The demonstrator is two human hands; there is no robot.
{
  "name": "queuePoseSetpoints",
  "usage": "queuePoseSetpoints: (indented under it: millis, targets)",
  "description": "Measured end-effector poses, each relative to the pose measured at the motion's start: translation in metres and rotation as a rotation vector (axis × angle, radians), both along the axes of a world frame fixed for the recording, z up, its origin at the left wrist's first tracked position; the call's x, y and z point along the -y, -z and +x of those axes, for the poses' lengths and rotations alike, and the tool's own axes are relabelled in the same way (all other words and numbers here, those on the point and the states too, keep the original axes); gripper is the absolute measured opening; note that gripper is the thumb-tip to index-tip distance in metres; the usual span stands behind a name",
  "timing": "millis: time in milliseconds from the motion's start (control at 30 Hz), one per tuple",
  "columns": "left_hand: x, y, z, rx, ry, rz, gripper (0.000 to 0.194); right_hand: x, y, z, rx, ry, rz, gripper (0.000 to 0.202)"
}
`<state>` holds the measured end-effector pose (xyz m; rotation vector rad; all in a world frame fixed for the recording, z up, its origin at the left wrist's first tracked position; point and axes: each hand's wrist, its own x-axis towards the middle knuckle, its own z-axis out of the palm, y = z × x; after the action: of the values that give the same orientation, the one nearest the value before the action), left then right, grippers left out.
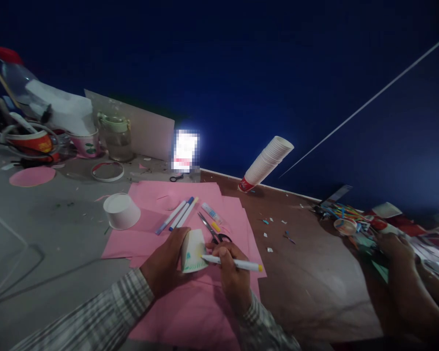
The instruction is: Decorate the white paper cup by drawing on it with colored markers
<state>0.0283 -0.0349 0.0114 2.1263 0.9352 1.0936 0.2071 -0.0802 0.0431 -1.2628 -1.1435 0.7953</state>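
Observation:
A white paper cup (192,253) with green and yellow marks is gripped at its left side by my left hand (166,265). Between the fingers of my right hand (234,278) is a yellow marker (237,263), its tip touching the cup's wall. Scissors (210,226) lie partly open just beyond, their handles near my right fingers. Several capped markers (179,214) rest side by side on the pink paper sheets (139,195) under my hands. Near them lie a small clear tube (211,213) and a yellow marker cap (215,226).
A white paper tub (121,211) stands upside down at left. Behind it are a tape ring (107,171), a jar (115,139) and an orange-red pot (32,141). A leaning cup stack (267,163) stands by the wall. At right, another person's hand (397,248) works among craft materials.

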Motion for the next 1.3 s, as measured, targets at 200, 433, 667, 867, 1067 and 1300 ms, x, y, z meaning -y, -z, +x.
queuePoseSetpoints:
  millis: [200,433,667,867,1067,1300]
  targets:
    - [0.003,0.002,-0.002,0.014,-0.029,-0.133,0.073,-0.007,0.006,0.007,-0.208,0.097,0.174,0.05]
    - [0.005,-0.001,-0.004,0.161,-0.007,-0.288,0.085,-0.019,0.008,0.009,-0.284,0.047,0.092,0.047]
    - [0.0,0.005,-0.004,0.366,-0.017,-0.306,0.083,-0.011,0.02,0.01,0.011,-0.145,0.213,0.029]
    - [-0.002,0.003,-0.006,0.38,0.01,-0.357,0.084,-0.01,0.018,0.017,0.411,-0.214,0.457,0.042]
    - [-0.001,0.011,-0.009,0.328,0.016,-0.325,0.097,-0.013,0.023,0.01,0.538,-0.148,0.513,0.041]
    - [0.0,0.034,-0.016,0.204,0.011,-0.239,0.12,-0.016,0.03,0.009,0.535,-0.057,0.53,0.041]
